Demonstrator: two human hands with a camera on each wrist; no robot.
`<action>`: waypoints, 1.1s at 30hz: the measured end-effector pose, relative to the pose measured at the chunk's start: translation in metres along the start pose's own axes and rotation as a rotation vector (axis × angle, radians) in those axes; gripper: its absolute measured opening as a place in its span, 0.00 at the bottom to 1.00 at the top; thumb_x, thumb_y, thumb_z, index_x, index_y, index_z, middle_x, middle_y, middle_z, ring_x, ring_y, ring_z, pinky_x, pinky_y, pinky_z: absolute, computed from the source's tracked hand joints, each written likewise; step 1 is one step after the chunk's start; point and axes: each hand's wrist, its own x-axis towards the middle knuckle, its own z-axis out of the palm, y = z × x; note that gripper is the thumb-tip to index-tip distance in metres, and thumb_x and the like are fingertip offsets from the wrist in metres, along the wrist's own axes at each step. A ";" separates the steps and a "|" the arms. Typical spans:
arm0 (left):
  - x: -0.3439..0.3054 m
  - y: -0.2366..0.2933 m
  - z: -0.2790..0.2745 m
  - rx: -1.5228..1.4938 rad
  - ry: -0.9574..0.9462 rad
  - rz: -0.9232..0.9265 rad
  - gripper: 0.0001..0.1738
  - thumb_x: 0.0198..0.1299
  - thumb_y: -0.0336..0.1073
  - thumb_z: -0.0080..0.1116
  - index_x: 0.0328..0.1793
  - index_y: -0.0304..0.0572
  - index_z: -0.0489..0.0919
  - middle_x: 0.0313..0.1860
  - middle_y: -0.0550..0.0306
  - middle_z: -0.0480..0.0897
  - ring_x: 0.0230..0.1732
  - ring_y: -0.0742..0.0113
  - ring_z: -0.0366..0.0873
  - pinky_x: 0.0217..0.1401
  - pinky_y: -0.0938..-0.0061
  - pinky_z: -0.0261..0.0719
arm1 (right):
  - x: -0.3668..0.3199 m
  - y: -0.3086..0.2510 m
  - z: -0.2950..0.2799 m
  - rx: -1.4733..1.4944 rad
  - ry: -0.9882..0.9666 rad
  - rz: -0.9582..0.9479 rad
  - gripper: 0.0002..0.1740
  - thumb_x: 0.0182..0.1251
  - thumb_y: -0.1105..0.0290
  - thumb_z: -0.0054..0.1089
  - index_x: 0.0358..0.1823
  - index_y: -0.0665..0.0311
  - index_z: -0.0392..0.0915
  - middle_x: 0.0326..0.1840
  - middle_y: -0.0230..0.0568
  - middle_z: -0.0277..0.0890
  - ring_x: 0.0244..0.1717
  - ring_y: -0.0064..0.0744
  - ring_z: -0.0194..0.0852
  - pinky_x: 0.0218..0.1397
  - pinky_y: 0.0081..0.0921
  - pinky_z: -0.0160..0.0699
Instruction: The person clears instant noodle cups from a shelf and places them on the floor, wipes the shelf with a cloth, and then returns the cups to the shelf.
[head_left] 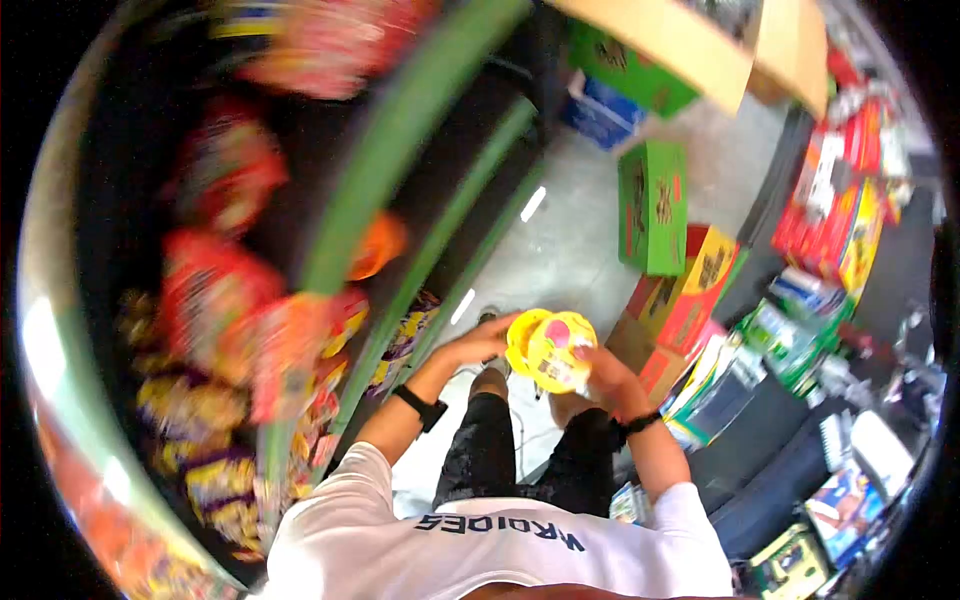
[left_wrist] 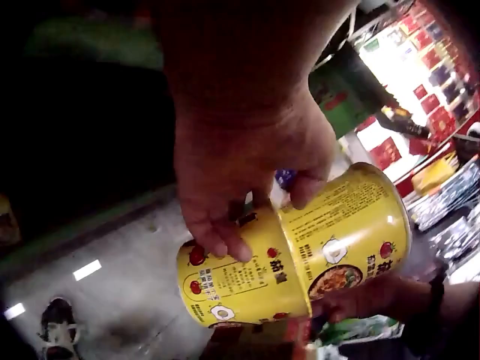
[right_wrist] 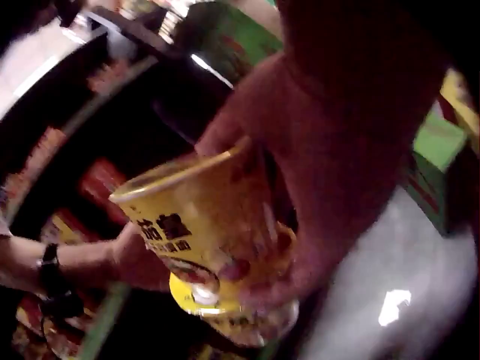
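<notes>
Two yellow printed paper cups, one (head_left: 521,345) at the left and one (head_left: 562,352) at the right, are held touching each other in front of the person's legs. In the left wrist view they lie end to end, tilted. My left hand (left_wrist: 251,161) grips the left cup (left_wrist: 232,277) with curled fingers, its thumb near the seam. My right hand (right_wrist: 304,161) wraps round the other cup (right_wrist: 187,214), whose rim points up and left in the right wrist view. Beyond it, the left hand (right_wrist: 140,259) reaches the lower cup (right_wrist: 251,326), its fingers partly hidden.
Dark shelves with green edges (head_left: 375,140) and red and purple packets (head_left: 220,300) stand on the left. A green box (head_left: 652,205), a blue box (head_left: 603,112) and open cartons (head_left: 695,285) are on the grey floor (head_left: 575,240). Packaged goods (head_left: 835,220) line the right.
</notes>
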 end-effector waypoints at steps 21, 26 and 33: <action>-0.388 0.406 0.128 0.903 1.476 1.149 0.60 0.32 0.44 0.85 0.71 0.40 0.59 0.72 0.30 0.63 0.69 0.33 0.63 0.71 0.50 0.62 | -0.317 -0.160 0.653 -1.080 -0.610 -0.256 0.40 0.66 0.55 0.66 0.72 0.68 0.60 0.66 0.46 0.74 0.62 0.36 0.77 0.64 0.33 0.78; -0.402 0.440 0.102 0.953 1.937 0.907 0.58 0.30 0.48 0.84 0.67 0.33 0.64 0.68 0.37 0.68 0.64 0.42 0.65 0.67 0.51 0.60 | -0.251 -0.188 0.761 -1.233 -0.682 -0.229 0.29 0.73 0.53 0.56 0.65 0.68 0.69 0.57 0.44 0.81 0.51 0.33 0.84 0.55 0.29 0.83; -0.393 0.445 0.082 1.090 2.083 0.117 0.52 0.34 0.62 0.77 0.64 0.39 0.72 0.55 0.50 0.79 0.61 0.50 0.69 0.66 0.51 0.57 | -0.150 -0.212 0.807 -1.715 -0.624 -0.164 0.35 0.65 0.34 0.55 0.54 0.60 0.78 0.41 0.38 0.86 0.35 0.34 0.86 0.37 0.24 0.78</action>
